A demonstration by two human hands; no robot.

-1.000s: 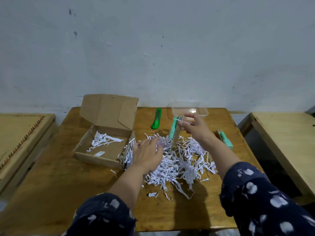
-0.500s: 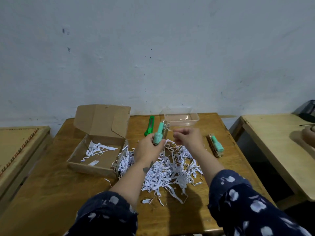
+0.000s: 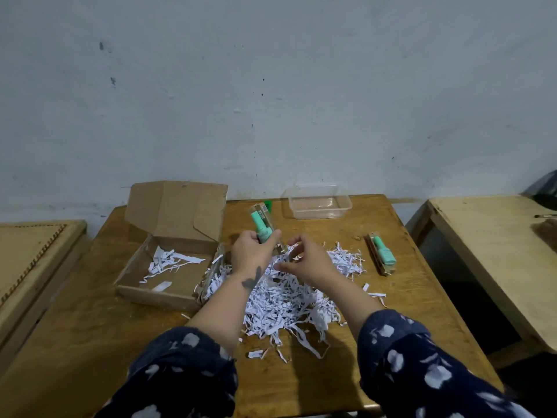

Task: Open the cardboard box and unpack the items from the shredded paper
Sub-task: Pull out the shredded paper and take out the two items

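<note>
Above mid-table: left hand (image 3: 252, 255) clamped round mint-green bottle in clear plastic pack (image 3: 265, 227), held tilted, top toward wall. Right hand (image 3: 304, 260) just beside, fingers curled, hovering over heap of white shredded paper strips (image 3: 283, 300); holding anything or not — can't tell. Brown cardboard box (image 3: 168, 260) to left, lid up, nearly empty, few shreds only. Second mint-green packed bottle (image 3: 382, 254) lying flat at right, apart from heap. Clear plastic tub (image 3: 319, 203) at far edge, green utility knife (image 3: 268, 205) mostly hidden behind held pack. Step, prob.: unpacking, item freed from shreds. Next, likely: set down w/ the other, then sift heap for more.
</note>
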